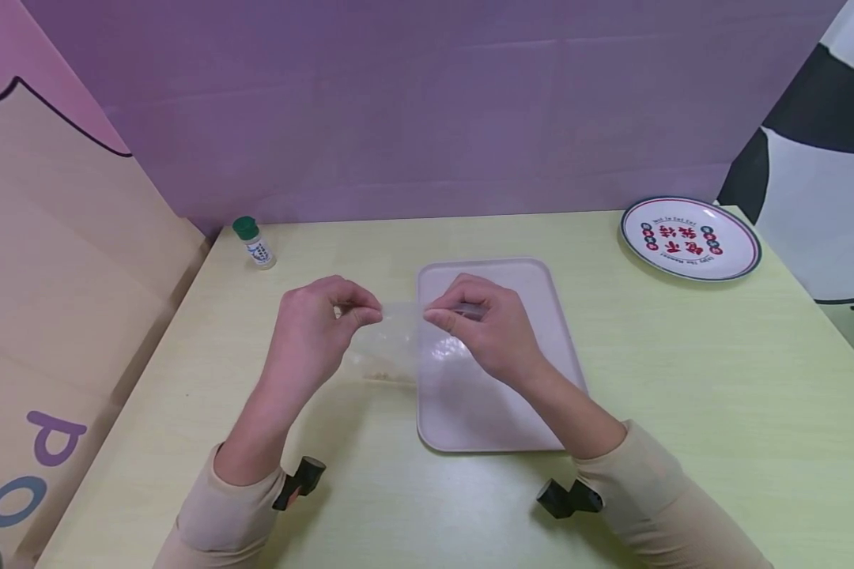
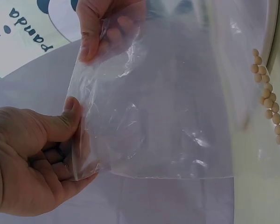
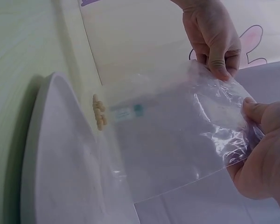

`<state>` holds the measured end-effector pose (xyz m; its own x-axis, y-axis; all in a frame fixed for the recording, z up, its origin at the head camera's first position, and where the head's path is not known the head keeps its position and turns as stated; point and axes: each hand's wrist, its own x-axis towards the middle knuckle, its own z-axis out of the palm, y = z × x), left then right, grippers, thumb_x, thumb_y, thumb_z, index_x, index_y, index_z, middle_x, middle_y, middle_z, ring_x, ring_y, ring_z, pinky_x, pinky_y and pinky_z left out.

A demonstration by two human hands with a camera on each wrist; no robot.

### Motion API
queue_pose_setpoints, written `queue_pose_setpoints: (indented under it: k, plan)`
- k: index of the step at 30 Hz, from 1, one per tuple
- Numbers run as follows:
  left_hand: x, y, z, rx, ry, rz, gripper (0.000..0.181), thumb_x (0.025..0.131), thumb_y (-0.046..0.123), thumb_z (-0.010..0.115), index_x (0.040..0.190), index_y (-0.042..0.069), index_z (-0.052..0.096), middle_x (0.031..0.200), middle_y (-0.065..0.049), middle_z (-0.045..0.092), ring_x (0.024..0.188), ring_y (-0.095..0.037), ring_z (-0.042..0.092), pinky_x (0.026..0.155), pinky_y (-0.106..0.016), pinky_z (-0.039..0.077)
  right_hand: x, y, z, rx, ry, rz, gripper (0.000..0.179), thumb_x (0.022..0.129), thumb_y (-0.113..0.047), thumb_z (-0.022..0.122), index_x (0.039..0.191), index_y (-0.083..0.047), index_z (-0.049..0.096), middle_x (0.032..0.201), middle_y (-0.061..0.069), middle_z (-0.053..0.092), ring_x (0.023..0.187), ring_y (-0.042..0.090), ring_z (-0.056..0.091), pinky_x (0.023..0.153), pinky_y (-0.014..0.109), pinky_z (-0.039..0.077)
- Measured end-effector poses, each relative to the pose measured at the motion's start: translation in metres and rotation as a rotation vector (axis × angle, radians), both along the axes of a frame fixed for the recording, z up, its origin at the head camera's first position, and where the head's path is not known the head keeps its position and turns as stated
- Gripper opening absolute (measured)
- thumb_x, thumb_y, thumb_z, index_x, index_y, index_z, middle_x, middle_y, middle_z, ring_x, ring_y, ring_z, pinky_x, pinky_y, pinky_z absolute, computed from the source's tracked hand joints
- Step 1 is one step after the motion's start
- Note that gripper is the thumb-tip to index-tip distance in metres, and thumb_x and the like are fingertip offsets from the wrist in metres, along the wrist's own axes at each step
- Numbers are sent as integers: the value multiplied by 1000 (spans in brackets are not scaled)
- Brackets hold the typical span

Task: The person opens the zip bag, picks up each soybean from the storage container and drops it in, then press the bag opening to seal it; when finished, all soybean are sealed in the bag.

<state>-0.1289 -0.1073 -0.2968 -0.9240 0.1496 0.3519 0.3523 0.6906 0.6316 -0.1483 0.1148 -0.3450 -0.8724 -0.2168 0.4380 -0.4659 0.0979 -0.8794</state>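
Observation:
A clear plastic bag (image 2: 163,116) hangs between both hands, with several small beige soybeans (image 2: 269,100) lined up along its bottom edge. My left hand (image 1: 320,320) pinches one top corner between thumb and fingers. At the other top corner my right hand (image 1: 487,324) grips the film the same way. In the head view the bag overlaps the left side of a pale tray (image 1: 498,423). Through the film in the right wrist view, the soybeans (image 3: 99,113) show as a short row at the far end from the hands.
A small bottle with a green cap (image 1: 255,243) stands at the table's back left. An oval white plate (image 1: 690,239) with red lettering lies at the back right. A purple wall (image 1: 427,118) borders the light wooden table (image 1: 370,490) behind. Black wrist cameras (image 1: 569,499) sit at both cuffs.

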Motion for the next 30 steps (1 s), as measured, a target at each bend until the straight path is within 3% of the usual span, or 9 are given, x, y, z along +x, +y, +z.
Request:
queue_pose_setpoints:
  k: [8, 16, 20, 30]
  plan:
    - [1, 1, 0, 17, -3, 15, 8, 81, 9, 86, 84, 11, 80, 81, 4, 72, 69, -15, 58, 60, -31, 45, 1, 0, 2, -3, 13, -10, 5, 84, 0, 80, 84, -1, 76, 82, 5, 68, 78, 17, 65, 82, 33, 59]
    - [0, -4, 4, 24, -118, 39, 10, 88, 10, 80, 98, 11, 79, 91, 1, 74, 87, -19, 63, 73, -35, 49, -1, 2, 3, -17, 38, -36, 6, 84, 2, 80, 83, -1, 75, 83, 6, 69, 78, 15, 66, 80, 33, 60]
    - [1, -7, 4, 21, -98, 57, 6, 88, 9, 79, 93, 10, 78, 88, 1, 72, 85, -19, 63, 75, -35, 49, -2, 3, 4, -26, 47, -43, 6, 84, 4, 80, 83, 0, 75, 82, 5, 69, 78, 15, 66, 82, 32, 60]
    - [2, -5, 4, 11, -45, 76, 5, 85, 6, 81, 86, 9, 78, 83, 1, 70, 75, -18, 62, 66, -33, 49, -2, 4, 4, -38, 40, -42, 5, 84, 3, 79, 83, 3, 74, 81, 3, 68, 73, 14, 64, 77, 29, 59]
